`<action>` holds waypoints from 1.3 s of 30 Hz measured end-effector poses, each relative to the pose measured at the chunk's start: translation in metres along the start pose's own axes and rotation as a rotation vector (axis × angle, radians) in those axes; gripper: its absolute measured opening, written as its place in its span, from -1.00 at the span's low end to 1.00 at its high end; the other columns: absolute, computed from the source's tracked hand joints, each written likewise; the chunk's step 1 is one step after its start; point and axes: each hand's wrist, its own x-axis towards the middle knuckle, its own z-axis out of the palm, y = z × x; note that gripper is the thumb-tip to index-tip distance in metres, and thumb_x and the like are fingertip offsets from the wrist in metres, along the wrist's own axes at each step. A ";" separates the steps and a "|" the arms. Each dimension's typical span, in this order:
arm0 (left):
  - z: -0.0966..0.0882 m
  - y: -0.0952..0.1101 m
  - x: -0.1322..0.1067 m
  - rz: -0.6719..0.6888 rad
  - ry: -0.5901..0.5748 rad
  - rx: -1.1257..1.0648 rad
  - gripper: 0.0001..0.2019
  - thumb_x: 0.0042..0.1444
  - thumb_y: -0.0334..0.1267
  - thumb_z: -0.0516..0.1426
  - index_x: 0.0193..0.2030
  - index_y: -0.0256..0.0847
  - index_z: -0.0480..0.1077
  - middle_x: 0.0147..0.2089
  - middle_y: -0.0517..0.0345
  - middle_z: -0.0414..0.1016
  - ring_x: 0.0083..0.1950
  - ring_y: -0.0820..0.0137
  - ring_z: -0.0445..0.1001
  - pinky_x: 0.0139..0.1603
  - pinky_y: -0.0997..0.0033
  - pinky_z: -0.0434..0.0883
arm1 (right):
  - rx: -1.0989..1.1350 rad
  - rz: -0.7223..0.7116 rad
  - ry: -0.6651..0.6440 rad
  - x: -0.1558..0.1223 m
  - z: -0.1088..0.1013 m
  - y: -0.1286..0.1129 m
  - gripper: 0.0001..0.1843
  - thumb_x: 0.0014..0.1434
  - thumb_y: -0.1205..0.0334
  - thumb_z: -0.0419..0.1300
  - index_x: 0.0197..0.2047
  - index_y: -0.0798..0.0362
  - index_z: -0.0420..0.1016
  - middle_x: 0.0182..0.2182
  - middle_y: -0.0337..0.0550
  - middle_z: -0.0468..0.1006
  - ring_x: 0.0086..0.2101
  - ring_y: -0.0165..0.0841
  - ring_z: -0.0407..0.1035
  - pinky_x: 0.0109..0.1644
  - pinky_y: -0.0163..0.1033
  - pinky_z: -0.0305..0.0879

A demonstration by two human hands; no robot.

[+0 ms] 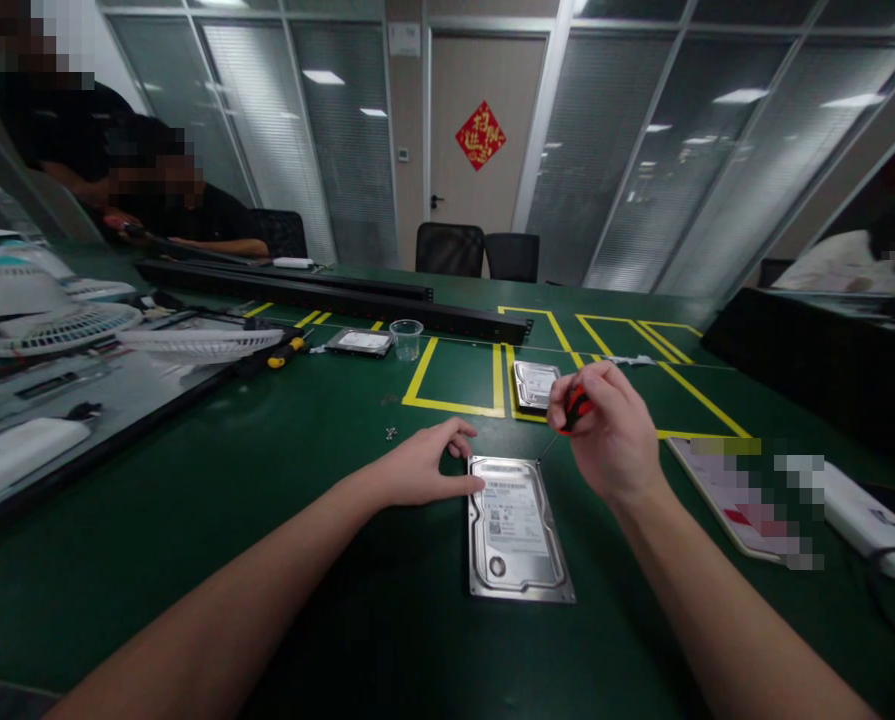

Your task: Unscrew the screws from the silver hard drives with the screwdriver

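Bracing the hard drive [520,530] at lower centre of the frame with the unclenched left hand [424,465] on its upper-left corner, gripping the red-handled screwdriver [576,405] in the right hand [616,440], seating its tip squarely against slipping.

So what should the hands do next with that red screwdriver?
Probably lower the screwdriver tip onto the far right corner of the hard drive. The right hand pinches its red handle with the shaft slanting toward that corner, while the left hand steadies the drive's far left edge.
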 end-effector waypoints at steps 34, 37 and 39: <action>-0.001 0.002 0.000 -0.035 -0.037 0.013 -0.28 0.12 0.13 0.34 0.30 -0.20 0.28 0.10 -0.02 0.54 0.15 0.16 0.51 0.17 0.12 0.44 | 0.027 -0.031 0.019 0.001 -0.005 0.000 -0.79 0.24 0.13 0.27 -0.40 0.04 0.52 -0.45 -0.20 0.50 -0.53 -0.40 0.37 -0.44 -0.24 0.21; -0.002 0.003 0.000 -0.046 -0.039 0.015 -0.27 0.12 0.13 0.34 0.32 -0.18 0.27 0.10 -0.01 0.54 0.15 0.16 0.50 0.17 0.12 0.44 | 0.046 -0.025 0.051 0.001 -0.003 0.000 -0.81 0.19 0.18 0.35 -0.37 -0.02 0.41 -0.41 -0.26 0.55 -0.56 -0.42 0.36 -0.47 -0.26 0.19; -0.002 0.003 0.000 -0.048 -0.038 0.017 -0.27 0.12 0.13 0.34 0.31 -0.19 0.28 0.10 -0.01 0.54 0.16 0.16 0.50 0.18 0.13 0.43 | 0.059 -0.012 0.052 0.001 -0.003 -0.001 -0.81 0.19 0.18 0.35 -0.35 -0.04 0.41 -0.42 -0.28 0.55 -0.61 -0.47 0.27 -0.50 -0.29 0.12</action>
